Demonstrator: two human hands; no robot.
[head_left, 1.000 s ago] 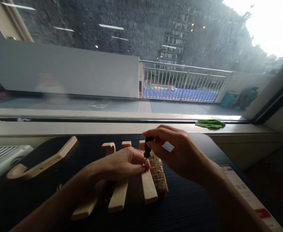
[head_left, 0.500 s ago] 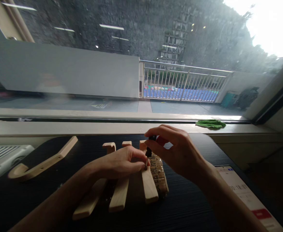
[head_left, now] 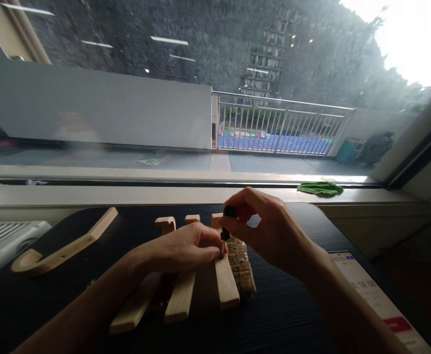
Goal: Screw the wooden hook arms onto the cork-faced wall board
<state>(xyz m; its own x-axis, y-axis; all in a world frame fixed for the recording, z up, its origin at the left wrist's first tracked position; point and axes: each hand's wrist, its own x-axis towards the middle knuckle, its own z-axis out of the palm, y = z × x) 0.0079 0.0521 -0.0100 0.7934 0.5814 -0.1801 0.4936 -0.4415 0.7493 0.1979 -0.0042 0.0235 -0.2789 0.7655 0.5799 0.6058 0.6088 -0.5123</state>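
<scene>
A screwdriver [head_left: 225, 232] with a black handle stands nearly upright in my right hand [head_left: 270, 228], gripped between thumb and fingers. Its metal shaft points down at the right wooden strip [head_left: 227, 285], which has a curved upper end. Across the strips reaches my left hand [head_left: 186, 246], thumb and fingers closed together at the screwdriver's tip; what they pinch there is hidden. Under the left hand and wrist lie a middle wooden strip [head_left: 180, 297] and a left wooden strip [head_left: 136, 307]. All rest over a dark, partly covered piece with a bark-like, shiny edge [head_left: 242, 268].
On the black table [head_left: 281, 314], a separate wooden hook [head_left: 66, 248] lies at the left. A lit phone [head_left: 373, 295] is beside my right forearm. A green cloth [head_left: 320, 189] lies on the window sill [head_left: 127, 195]; a white slatted unit [head_left: 12, 241] stands left of the table.
My right hand's fingers have shifted around the screwdriver handle, and the handle now stands a little more upright. My left hand holds its place.
</scene>
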